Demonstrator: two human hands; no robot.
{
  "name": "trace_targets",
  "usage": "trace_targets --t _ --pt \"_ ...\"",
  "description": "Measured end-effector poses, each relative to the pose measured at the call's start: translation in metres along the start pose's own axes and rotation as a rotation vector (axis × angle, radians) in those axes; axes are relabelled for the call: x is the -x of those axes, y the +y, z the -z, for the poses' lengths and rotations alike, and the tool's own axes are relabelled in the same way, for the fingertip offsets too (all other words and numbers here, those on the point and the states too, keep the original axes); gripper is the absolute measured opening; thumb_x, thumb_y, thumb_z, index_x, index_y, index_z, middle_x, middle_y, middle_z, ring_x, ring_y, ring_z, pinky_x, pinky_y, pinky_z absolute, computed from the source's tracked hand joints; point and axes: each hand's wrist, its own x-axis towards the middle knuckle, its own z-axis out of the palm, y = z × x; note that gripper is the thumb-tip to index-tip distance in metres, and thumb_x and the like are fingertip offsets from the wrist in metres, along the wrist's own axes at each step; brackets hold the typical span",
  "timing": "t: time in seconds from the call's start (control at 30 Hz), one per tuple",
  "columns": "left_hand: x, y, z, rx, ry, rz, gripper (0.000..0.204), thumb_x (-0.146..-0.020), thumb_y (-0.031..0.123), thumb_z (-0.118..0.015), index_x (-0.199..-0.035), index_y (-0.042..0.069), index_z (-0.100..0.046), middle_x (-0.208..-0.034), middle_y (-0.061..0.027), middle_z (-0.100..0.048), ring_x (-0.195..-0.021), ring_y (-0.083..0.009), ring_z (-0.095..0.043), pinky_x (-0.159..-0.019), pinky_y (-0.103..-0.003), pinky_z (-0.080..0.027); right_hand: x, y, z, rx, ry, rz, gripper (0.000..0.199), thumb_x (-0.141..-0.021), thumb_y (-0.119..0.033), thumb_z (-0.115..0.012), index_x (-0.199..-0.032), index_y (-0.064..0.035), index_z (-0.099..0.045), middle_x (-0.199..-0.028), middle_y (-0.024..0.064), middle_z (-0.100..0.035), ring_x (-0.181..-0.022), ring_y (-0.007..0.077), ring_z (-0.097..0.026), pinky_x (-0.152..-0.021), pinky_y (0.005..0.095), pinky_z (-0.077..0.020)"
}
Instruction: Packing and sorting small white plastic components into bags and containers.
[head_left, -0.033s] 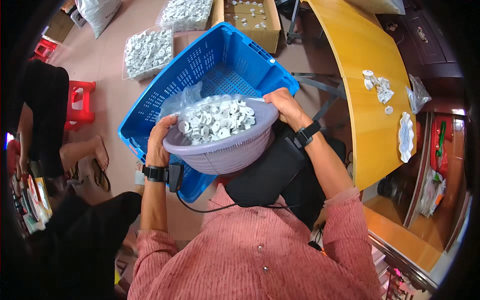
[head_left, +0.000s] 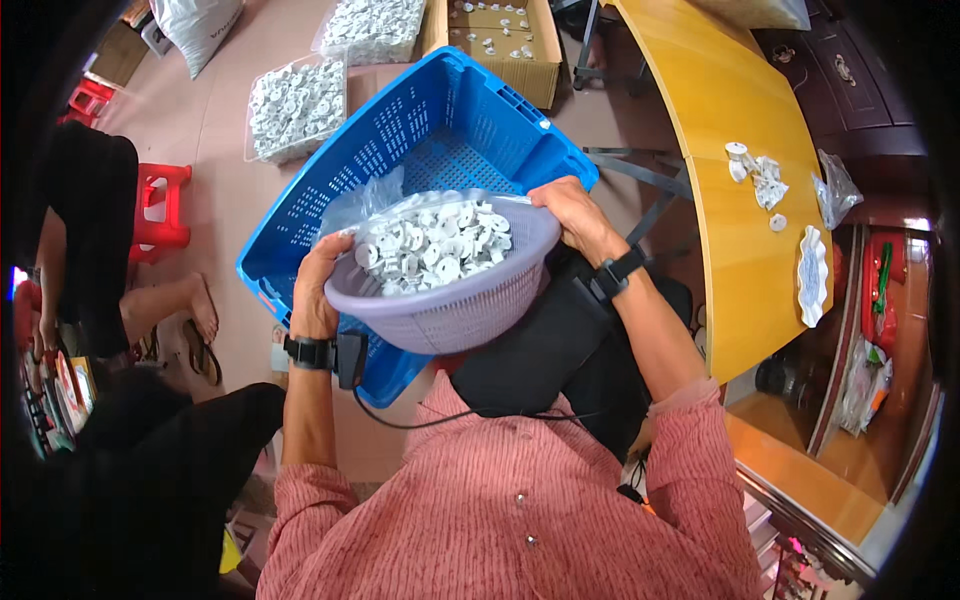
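Note:
A lilac plastic basket (head_left: 450, 310), heaped with small round white plastic parts (head_left: 435, 245), is held up between my hands over the near side of a blue plastic crate (head_left: 375, 150). My left hand (head_left: 322, 275) grips its left rim, thumb on top. On the right rim my right hand (head_left: 575, 212) is closed, its fingers partly hidden. Clear plastic bag film (head_left: 362, 198) lies along the basket's far edge and bunches near my left hand. Whether either hand also pinches the film, I cannot tell.
Behind the crate stand two clear tubs (head_left: 298, 108) of similar white parts and a cardboard box (head_left: 540, 60). On the right is a yellow table (head_left: 735, 230) with loose parts and a wavy-edged white dish (head_left: 811, 275). A red stool (head_left: 160, 205) and another person's leg (head_left: 165, 305) are at left.

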Motion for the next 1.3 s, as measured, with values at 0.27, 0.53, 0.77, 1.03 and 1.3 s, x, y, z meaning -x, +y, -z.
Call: trace_targets --t 0.27,0.53,0.77,1.03,1.3 --pt "-0.012 -0.011 0.011 -0.151 -0.173 -0.23 0.028 -0.091 0.018 -0.056 -0.107 -0.004 -0.063 -0.103 -0.0101 -0.064 -0.097 -0.0187 -0.062 -0.091 -0.031 -0.049 -0.032 0.01 0.007 0.219 0.234 -0.162 0.012 -0.068 -0.001 -0.051 -0.06 0.0059 -0.045 -0.061 0.0117 -0.047 -0.051 0.0221 -0.045 -0.041 0.0393 -0.0288" --pt "-0.034 -0.009 0.029 -0.174 0.028 -0.031 0.023 -0.085 0.015 -0.063 -0.101 -0.002 -0.067 -0.095 -0.0075 -0.065 -0.087 -0.0179 -0.062 -0.075 -0.029 -0.051 -0.04 0.0 -0.007 0.273 0.186 -0.132 0.013 -0.072 -0.003 -0.053 -0.063 0.0062 -0.051 -0.066 0.0142 -0.051 -0.056 0.0219 -0.05 -0.042 0.0418 -0.0335" --pt "-0.059 -0.017 0.045 -0.094 0.024 0.037 0.015 -0.083 0.009 -0.065 -0.094 -0.002 -0.066 -0.086 -0.0076 -0.064 -0.077 -0.0191 -0.063 -0.069 -0.032 -0.054 -0.021 -0.001 -0.02 0.173 0.115 -0.124 0.013 -0.074 -0.007 -0.058 -0.064 -0.0046 -0.051 -0.056 0.0014 -0.04 -0.043 0.0133 -0.037 -0.037 0.0318 -0.0246" --pt "-0.062 -0.019 0.059 -0.08 0.06 0.033 0.015 -0.083 0.009 -0.066 -0.092 -0.003 -0.064 -0.086 -0.0078 -0.063 -0.079 -0.0188 -0.062 -0.072 -0.031 -0.053 -0.034 0.013 -0.017 0.235 0.098 -0.124 0.012 -0.074 -0.008 -0.056 -0.063 -0.0043 -0.051 -0.057 0.0024 -0.041 -0.045 0.0148 -0.036 -0.04 0.033 -0.0263" --pt "-0.042 -0.014 0.025 -0.19 0.065 -0.079 0.018 -0.083 0.014 -0.067 -0.095 0.001 -0.067 -0.086 -0.0026 -0.062 -0.081 -0.0148 -0.059 -0.073 -0.025 -0.048 -0.065 0.023 -0.002 0.407 0.137 -0.12 0.021 -0.076 -0.005 -0.051 -0.058 0.0063 -0.053 -0.052 0.0176 -0.051 -0.05 0.0275 -0.055 -0.04 0.0426 -0.0364"
